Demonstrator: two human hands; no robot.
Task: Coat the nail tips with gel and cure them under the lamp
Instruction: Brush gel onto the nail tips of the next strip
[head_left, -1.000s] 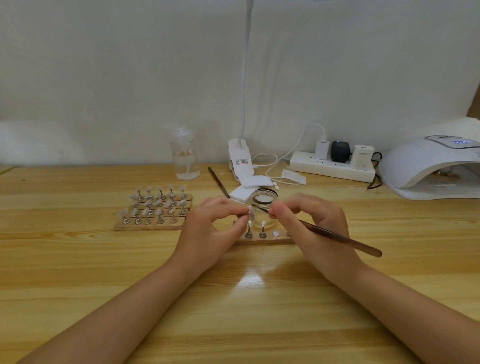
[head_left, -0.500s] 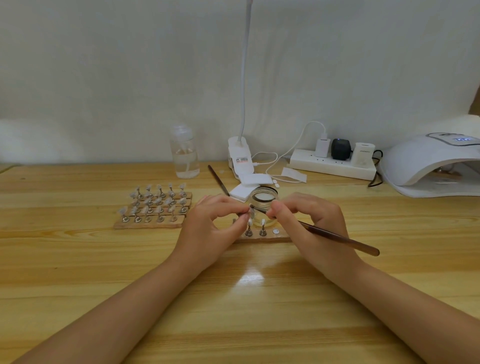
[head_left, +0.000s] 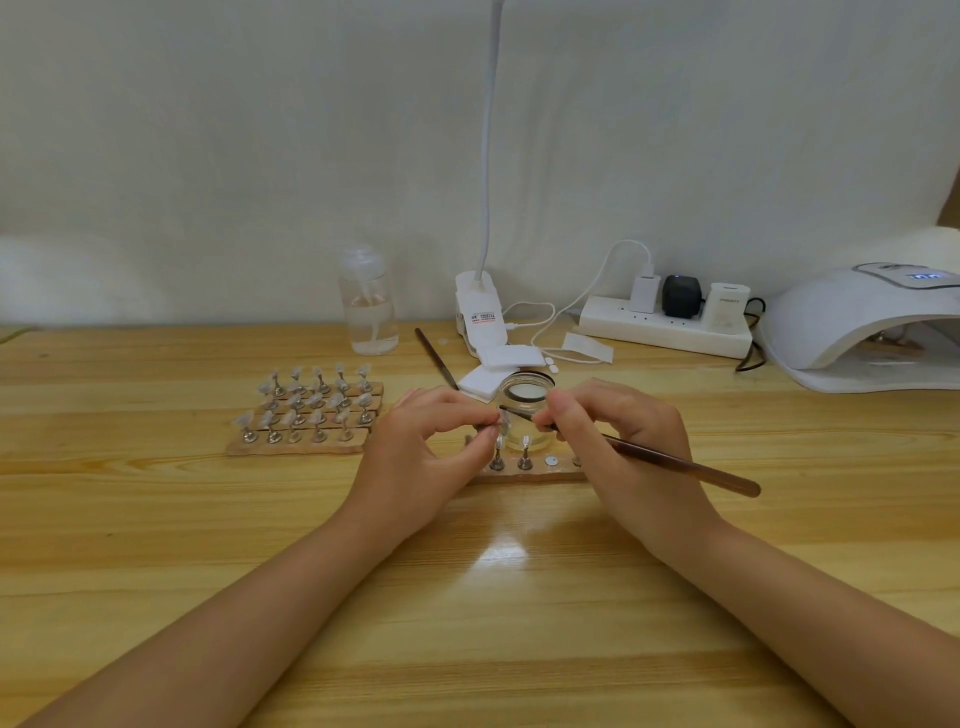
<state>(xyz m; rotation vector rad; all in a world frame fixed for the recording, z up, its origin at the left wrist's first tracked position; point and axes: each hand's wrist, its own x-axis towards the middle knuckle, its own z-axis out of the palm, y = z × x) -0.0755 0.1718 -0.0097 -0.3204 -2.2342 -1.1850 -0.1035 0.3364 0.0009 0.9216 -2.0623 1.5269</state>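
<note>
Wooden table (head_left: 156, 519), seen from above the person's forearms. Left hand (head_left: 421, 457) pinches a single nail tip (head_left: 503, 418) on its small stand between thumb and forefinger, lifted just above the near strip (head_left: 530, 473). Right hand (head_left: 618, 447) holds a slim brush (head_left: 675, 460) pen-fashion, fingers curled round the handle; the bristle end meets the held tip, directly in front of the open glass jar (head_left: 525, 410) of gel.

Compared with half a second ago, the brush end sits closer against the tip and the hands have drawn slightly together; the jar, strip and rack are unmoved. This suggests the coating stroke on this tip is under way rather than a fresh dip.

Below the pinch, two more tips (head_left: 524, 452) stand on the strip, with bare metal discs to their right. Left of the pinching hand, a full rack (head_left: 306, 415) of tips waits, so coating appears far from done. Far right of the brush hand, the white curing lamp (head_left: 857, 332) stands with its display lit, well apart from the work; curing has not begun for this tip.
</note>
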